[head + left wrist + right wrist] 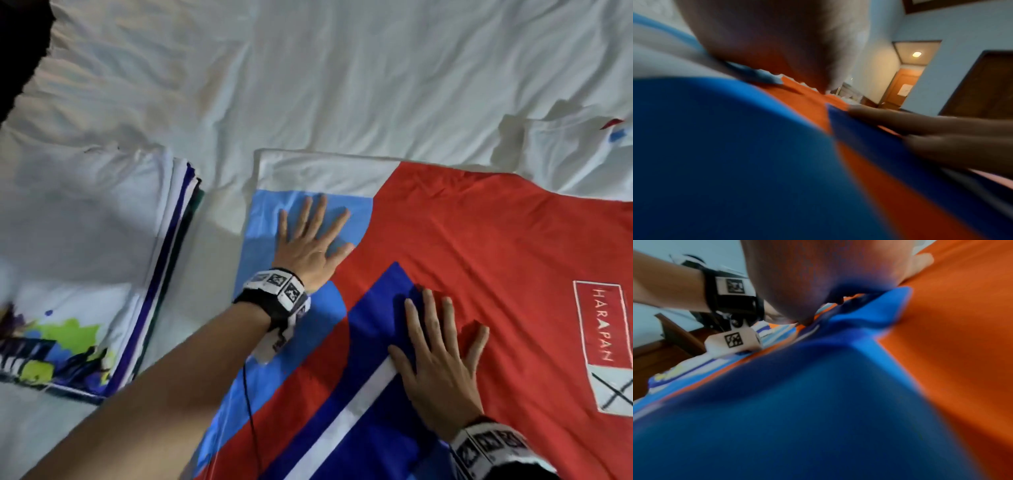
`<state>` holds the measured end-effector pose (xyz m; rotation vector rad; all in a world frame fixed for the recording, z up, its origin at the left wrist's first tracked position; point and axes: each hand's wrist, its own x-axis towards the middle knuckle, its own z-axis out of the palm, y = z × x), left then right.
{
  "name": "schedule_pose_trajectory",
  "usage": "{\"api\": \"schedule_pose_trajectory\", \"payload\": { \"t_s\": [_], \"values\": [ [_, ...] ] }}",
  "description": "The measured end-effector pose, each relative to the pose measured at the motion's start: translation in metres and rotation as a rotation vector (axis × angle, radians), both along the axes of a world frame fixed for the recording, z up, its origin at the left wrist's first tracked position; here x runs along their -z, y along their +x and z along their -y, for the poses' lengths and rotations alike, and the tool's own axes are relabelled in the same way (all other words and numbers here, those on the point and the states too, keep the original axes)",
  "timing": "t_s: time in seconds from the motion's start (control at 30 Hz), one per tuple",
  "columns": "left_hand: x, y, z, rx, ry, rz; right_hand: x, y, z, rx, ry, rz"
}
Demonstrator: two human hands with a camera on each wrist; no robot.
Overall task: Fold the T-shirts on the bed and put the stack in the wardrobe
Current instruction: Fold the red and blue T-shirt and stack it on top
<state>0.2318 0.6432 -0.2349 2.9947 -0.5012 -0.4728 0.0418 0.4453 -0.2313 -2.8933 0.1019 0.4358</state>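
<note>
A red T-shirt (496, 246) with light blue, dark blue and white panels lies spread flat on the white bed (342, 85). My left hand (313, 236) presses flat on its light blue part, fingers spread straight. My right hand (442, 353) lies flat on the dark blue band and the red cloth, fingers straight. A stack of folded T-shirts (102, 274) sits to the left on the bed, a white one with a colourful print on top. In the left wrist view the red and blue cloth (735, 162) fills the frame; the right wrist view shows the same cloth (818, 418).
Another white T-shirt (575, 154) with small red and blue marks lies crumpled at the right, behind the red one. Bare white sheet spreads across the far half of the bed. A wooden door (900, 87) and dark wooden panel (986, 84) stand in the room behind.
</note>
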Motion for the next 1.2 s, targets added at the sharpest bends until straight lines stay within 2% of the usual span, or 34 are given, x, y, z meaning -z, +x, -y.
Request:
{"api": "schedule_pose_trajectory", "payload": {
  "t_s": [0.07, 0.13, 0.17, 0.27, 0.33, 0.37, 0.43, 0.5, 0.57, 0.63, 0.7, 0.77, 0.83, 0.9, 0.97, 1.1, 1.2],
  "values": [
    [-0.007, 0.019, -0.052, -0.213, 0.090, -0.041, 0.001, -0.001, 0.003, 0.039, -0.021, -0.009],
    [-0.020, 0.021, -0.090, -0.358, 0.100, -0.035, -0.001, -0.004, -0.001, 0.084, -0.021, 0.000],
    [-0.024, 0.013, -0.097, -0.344, 0.081, 0.027, -0.003, -0.008, -0.006, 0.091, -0.019, 0.002],
    [-0.027, -0.051, -0.076, -0.070, -0.028, 0.180, -0.014, -0.033, -0.028, 0.043, -0.010, -0.009],
    [-0.018, -0.122, -0.056, 0.068, -0.120, 0.126, -0.020, -0.062, -0.050, -0.023, -0.003, -0.034],
    [-0.013, -0.155, -0.055, 0.057, -0.132, 0.051, -0.021, -0.077, -0.063, -0.054, 0.009, -0.041],
    [0.000, -0.198, -0.074, -0.090, -0.103, -0.014, -0.022, -0.107, -0.089, -0.119, 0.046, -0.049],
    [0.003, -0.219, -0.103, -0.237, -0.100, 0.069, -0.023, -0.132, -0.112, -0.229, 0.084, -0.055],
    [-0.002, -0.229, -0.121, -0.320, -0.178, 0.189, -0.024, -0.150, -0.128, -0.361, 0.108, -0.055],
    [-0.012, -0.239, -0.119, -0.401, -0.274, 0.271, -0.027, -0.158, -0.134, -0.450, 0.120, -0.051],
    [-0.024, -0.251, -0.112, -0.579, -0.342, 0.291, -0.030, -0.159, -0.135, -0.492, 0.127, -0.045],
    [-0.037, -0.258, -0.109, -0.817, -0.350, 0.181, -0.031, -0.156, -0.134, -0.493, 0.129, -0.036],
    [-0.042, -0.265, -0.111, -0.993, -0.225, -0.008, -0.029, -0.155, -0.134, -0.493, 0.134, 0.004],
    [-0.044, -0.272, -0.116, -0.979, -0.149, -0.076, -0.028, -0.156, -0.135, -0.477, 0.180, 0.066],
    [-0.042, -0.280, -0.125, -0.944, -0.175, -0.047, -0.027, -0.158, -0.138, -0.475, 0.223, 0.090],
    [-0.042, -0.288, -0.137, -0.899, -0.141, -0.046, -0.031, -0.162, -0.145, -0.530, 0.191, 0.003],
    [-0.048, -0.287, -0.132, -0.943, -0.123, -0.030, -0.041, -0.159, -0.137, -0.409, 0.318, -0.010]
  ]
}}
